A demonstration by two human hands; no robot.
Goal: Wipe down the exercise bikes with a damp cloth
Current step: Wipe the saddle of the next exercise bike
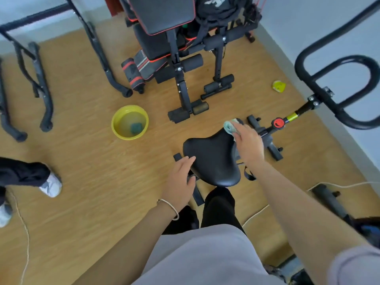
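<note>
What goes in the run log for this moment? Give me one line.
right hand: presses cloth on bike seat nose | left hand: at bike seat left edge | yellow basin: on floor, holds water

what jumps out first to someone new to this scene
The black saddle in the middle, with the right hand pressing a pale green cloth on its nose and the left hand at its left edge. Next, the yellow basin of water on the wooden floor to the left.
</note>
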